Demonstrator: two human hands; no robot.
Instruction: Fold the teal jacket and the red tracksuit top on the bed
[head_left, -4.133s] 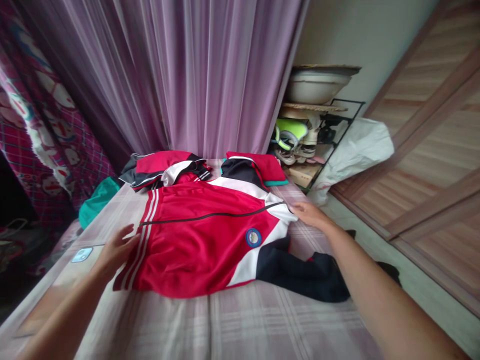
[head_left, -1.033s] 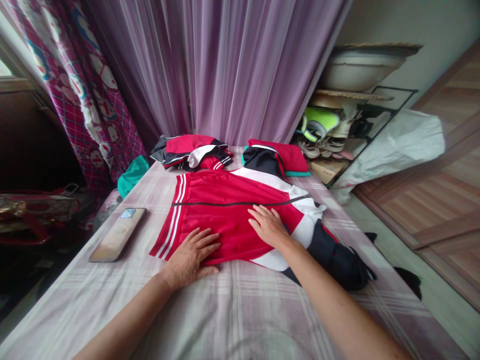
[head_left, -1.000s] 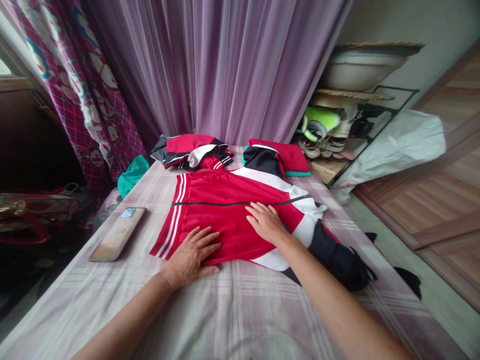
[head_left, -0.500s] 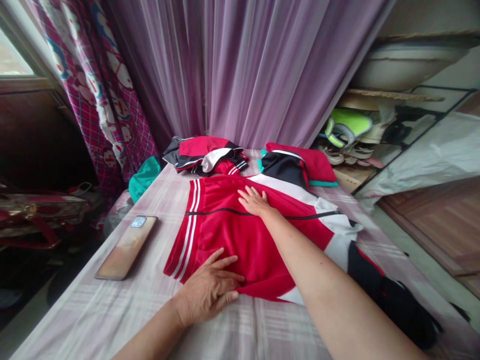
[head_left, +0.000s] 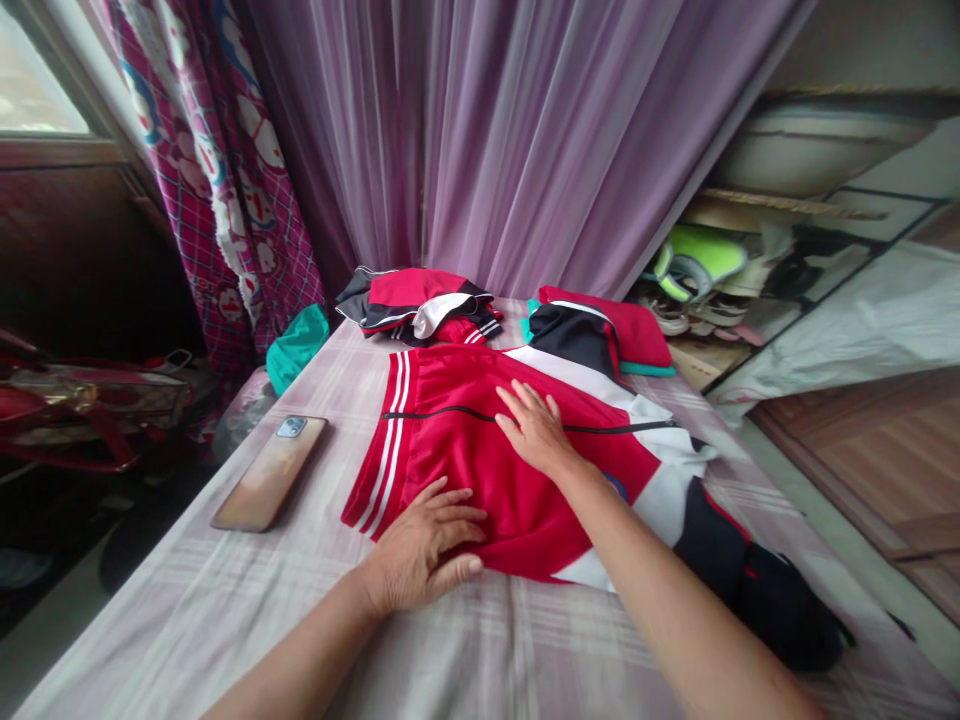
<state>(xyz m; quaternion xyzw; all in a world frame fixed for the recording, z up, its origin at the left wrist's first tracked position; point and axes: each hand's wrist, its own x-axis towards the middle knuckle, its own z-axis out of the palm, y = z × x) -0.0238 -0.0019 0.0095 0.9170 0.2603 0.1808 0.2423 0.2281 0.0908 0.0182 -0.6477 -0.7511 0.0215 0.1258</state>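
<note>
A red, white and navy track jacket (head_left: 465,440) lies flat on a pale checked bed sheet (head_left: 480,650), its dark zip running left to right. My left hand (head_left: 424,550) rests palm down with fingers spread on the jacket's near hem. My right hand (head_left: 536,430) lies flat with fingers stretched on the red cloth just below the zip. The jacket's navy sleeve (head_left: 757,585) trails off to the right.
A phone (head_left: 270,472) lies on the sheet left of the jacket. At the far end sit a crumpled red and black garment (head_left: 416,305) and a folded red and navy pile (head_left: 600,335). Purple curtains (head_left: 510,140) hang behind, a shoe rack (head_left: 712,280) at right.
My right hand slid up over the zip, then drew back toward me to just below it. My left hand stayed pressed on the near hem. The view shifted closer.
</note>
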